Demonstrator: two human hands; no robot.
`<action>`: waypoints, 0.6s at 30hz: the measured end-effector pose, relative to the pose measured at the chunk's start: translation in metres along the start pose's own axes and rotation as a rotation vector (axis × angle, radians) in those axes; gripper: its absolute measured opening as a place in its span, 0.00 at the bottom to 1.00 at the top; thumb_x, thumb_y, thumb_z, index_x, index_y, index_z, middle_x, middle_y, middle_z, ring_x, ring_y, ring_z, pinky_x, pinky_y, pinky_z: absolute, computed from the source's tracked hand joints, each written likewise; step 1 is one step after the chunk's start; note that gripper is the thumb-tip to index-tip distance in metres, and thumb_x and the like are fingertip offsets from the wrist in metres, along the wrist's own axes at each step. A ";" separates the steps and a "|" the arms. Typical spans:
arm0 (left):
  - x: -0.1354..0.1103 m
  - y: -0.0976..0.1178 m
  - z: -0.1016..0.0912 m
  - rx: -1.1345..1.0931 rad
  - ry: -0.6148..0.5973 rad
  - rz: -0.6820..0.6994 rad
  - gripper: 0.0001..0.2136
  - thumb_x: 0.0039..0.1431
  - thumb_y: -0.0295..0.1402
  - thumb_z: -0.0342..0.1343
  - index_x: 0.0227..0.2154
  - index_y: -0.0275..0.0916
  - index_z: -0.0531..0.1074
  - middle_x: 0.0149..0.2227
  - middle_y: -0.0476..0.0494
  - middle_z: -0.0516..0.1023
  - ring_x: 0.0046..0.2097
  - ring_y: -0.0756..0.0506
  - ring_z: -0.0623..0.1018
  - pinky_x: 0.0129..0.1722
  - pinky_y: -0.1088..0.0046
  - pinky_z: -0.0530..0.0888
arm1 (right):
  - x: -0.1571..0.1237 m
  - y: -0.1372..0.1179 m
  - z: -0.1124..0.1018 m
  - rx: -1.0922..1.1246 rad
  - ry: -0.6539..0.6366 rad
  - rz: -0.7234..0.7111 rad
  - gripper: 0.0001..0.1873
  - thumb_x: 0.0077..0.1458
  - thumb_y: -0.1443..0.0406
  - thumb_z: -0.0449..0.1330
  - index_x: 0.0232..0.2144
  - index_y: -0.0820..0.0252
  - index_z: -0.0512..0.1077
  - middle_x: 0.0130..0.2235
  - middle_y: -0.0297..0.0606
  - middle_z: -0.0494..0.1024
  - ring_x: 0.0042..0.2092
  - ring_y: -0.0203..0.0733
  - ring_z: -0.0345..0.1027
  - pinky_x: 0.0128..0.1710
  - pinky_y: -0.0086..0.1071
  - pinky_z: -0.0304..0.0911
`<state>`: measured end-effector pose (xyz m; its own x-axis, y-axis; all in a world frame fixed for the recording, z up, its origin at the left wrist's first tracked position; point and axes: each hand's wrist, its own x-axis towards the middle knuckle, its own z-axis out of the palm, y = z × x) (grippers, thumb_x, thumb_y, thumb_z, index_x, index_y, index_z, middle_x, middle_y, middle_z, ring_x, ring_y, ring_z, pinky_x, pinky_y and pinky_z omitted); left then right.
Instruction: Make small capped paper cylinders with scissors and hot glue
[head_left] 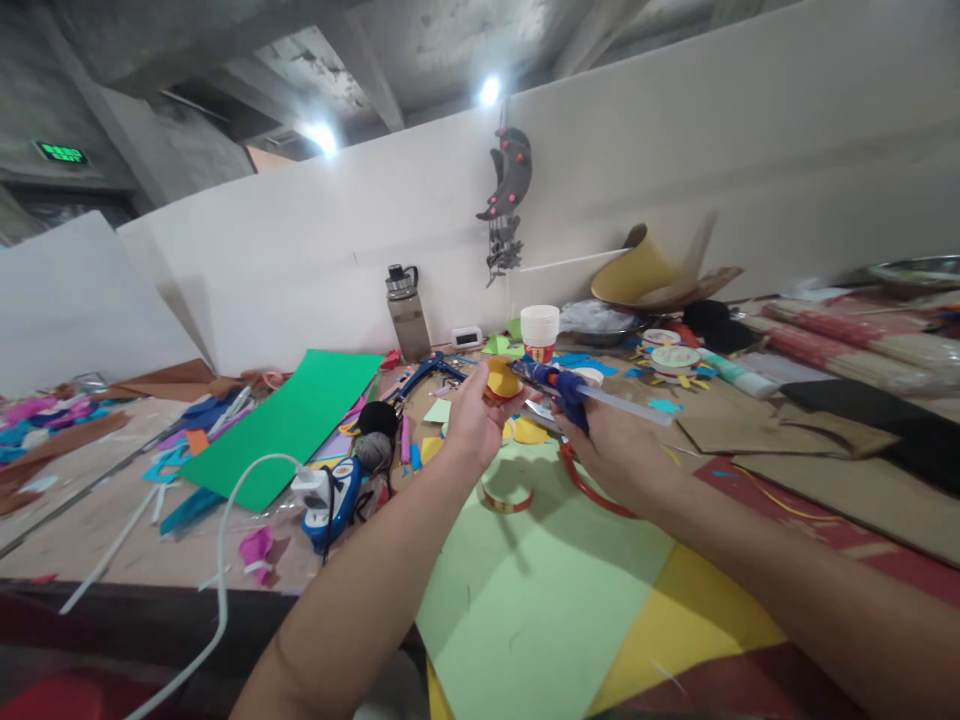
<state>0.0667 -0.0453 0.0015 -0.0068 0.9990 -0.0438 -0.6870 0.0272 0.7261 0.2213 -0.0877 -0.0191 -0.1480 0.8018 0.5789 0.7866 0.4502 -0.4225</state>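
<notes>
A white partition wall fills the far side of my view, and below it I have a wide, cluttered counter running from left to right. Nearest me a pale green sheet lies over a yellow sheet. Off to the left I see a brighter green sheet, slanted among scraps, and on the right some flat cardboard. A dark crescent ornament hangs against the wall. Beneath it, further left, a lidded bottle stands on the counter.

My right hand is wrapped around a blue glue gun, whose translucent stick juts out over the wrist; I can't tell whether a finger presses the trigger. My left hand grasps a small yellow cup-like piece, raised above the far end of the pale green sheet. I have the nozzle just beside its rim, though I can't tell if they touch.

Behind the hands I make out a stack of paper cups. A blue power strip with a white plug sits left of the left forearm. Below the hands, a thin red ring rests on the pale green sheet, and left of the power strip lies a crumpled pink scrap.
</notes>
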 end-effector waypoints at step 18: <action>-0.003 -0.002 0.001 -0.011 -0.030 0.030 0.08 0.64 0.32 0.53 0.36 0.35 0.75 0.37 0.43 0.80 0.37 0.48 0.79 0.44 0.66 0.77 | -0.004 0.005 0.005 0.163 0.031 -0.066 0.23 0.62 0.62 0.49 0.58 0.60 0.63 0.55 0.51 0.74 0.54 0.57 0.71 0.51 0.49 0.68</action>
<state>0.0693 -0.0483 0.0007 -0.0061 1.0000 -0.0011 -0.6946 -0.0034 0.7194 0.2228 -0.0868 -0.0266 -0.1758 0.7570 0.6294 0.6679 0.5614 -0.4886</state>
